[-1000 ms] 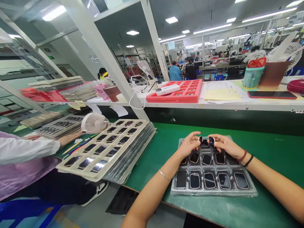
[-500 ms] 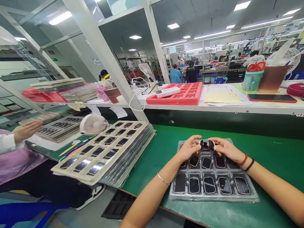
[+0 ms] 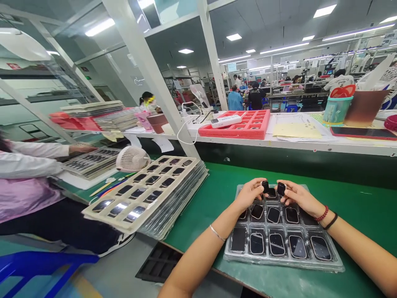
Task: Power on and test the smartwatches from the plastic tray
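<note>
My left hand [image 3: 250, 193] is closed, pinching a small black smartwatch body [image 3: 265, 186] upright between thumb and fingers. Another smartwatch body [image 3: 281, 189], dark-faced and squarish, is pinched in my right hand [image 3: 294, 194]. Both hands are over the far row of a clear plastic tray [image 3: 276, 261], whose compartments hold several dark-screened watch bodies, such as a near-row watch [image 3: 277, 244]. The near-left compartment [image 3: 238, 240] shows no light-rimmed watch. Between my hands, one watch [image 3: 272, 193] sits in the far row; my hands hide part of that row.
To the left stands a tall stack of trays [image 3: 136, 198] topped with watches, beside a small white fan [image 3: 132, 159]. A co-worker's arm [image 3: 34, 153] reaches over trays further left. On the shelf ahead are a red foam tray [image 3: 263, 128], papers, cups and a phone [image 3: 366, 132].
My view has shifted slightly left. Both held watches now turn their dark faces more toward me. The co-worker's arm has moved over the trays at left.
</note>
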Motion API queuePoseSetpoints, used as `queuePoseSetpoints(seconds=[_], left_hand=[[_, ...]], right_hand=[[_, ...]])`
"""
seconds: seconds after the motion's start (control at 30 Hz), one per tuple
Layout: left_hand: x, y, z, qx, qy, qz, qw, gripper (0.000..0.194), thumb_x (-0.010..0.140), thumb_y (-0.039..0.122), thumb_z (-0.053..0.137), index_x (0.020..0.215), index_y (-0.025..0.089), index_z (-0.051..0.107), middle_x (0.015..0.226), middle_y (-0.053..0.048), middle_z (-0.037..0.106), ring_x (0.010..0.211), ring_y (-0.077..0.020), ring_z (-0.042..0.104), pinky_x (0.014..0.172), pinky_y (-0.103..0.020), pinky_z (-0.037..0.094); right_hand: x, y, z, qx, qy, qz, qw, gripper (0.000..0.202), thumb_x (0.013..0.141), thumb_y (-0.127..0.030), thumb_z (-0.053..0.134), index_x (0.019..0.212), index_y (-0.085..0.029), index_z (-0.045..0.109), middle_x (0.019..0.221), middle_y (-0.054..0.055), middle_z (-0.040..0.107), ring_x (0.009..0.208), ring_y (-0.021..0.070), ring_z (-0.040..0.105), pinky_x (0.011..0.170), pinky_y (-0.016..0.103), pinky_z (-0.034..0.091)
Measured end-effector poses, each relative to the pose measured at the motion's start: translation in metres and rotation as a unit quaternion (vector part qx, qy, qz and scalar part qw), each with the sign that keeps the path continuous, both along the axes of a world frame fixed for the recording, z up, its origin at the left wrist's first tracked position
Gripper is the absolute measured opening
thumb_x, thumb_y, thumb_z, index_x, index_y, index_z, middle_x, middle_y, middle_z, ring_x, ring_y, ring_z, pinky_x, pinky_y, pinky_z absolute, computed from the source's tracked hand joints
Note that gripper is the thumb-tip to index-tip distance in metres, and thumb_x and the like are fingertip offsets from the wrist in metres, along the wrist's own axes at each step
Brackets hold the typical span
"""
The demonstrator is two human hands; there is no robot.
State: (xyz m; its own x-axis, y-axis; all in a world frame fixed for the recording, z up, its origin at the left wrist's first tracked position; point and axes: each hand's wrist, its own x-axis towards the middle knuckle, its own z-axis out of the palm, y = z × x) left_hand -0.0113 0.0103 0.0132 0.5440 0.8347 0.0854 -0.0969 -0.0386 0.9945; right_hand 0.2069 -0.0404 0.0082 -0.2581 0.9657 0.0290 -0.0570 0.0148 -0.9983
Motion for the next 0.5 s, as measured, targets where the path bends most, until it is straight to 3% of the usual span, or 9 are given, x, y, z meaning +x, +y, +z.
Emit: queuePoseSetpoints(seconds=[0.17, 0.5], left_hand=[[0.0012, 0.0008, -0.0002, -0.011, -0.012, 0.022, 1.0, 0.048, 0.069, 0.02, 0.063, 0.116, 0.016, 0.051, 0.104, -0.01, 0.061, 0.078, -0.016, 0.064, 0.057, -0.021, 0.043], [0.0019, -0.0015, 0.0025, 0.01, -0.006, 0.023, 1.0, 0.042, 0.069, 0.014, 0.058, 0.111, 0.014, 0.052, 0.082, -0.004, 0.065, 0.061, -0.0082, 0.055, 0.061, -0.022, 0.043]], right_hand=[[0.0014, 0.0013, 0.0006, -0.023, 0.022, -0.01, 0.999, 0.049, 0.08, -0.028, 0.059, 0.127, -0.024, 0.046, 0.121, 0.009, 0.057, 0.089, 0.0192, 0.064, 0.071, 0.031, 0.056], [-0.0002, -0.0007, 0.0039, 0.03, -0.041, 0.028, 0.998, 0.038, 0.077, -0.019, 0.053, 0.115, -0.017, 0.051, 0.107, 0.009, 0.065, 0.063, 0.0116, 0.06, 0.061, 0.029, 0.051]])
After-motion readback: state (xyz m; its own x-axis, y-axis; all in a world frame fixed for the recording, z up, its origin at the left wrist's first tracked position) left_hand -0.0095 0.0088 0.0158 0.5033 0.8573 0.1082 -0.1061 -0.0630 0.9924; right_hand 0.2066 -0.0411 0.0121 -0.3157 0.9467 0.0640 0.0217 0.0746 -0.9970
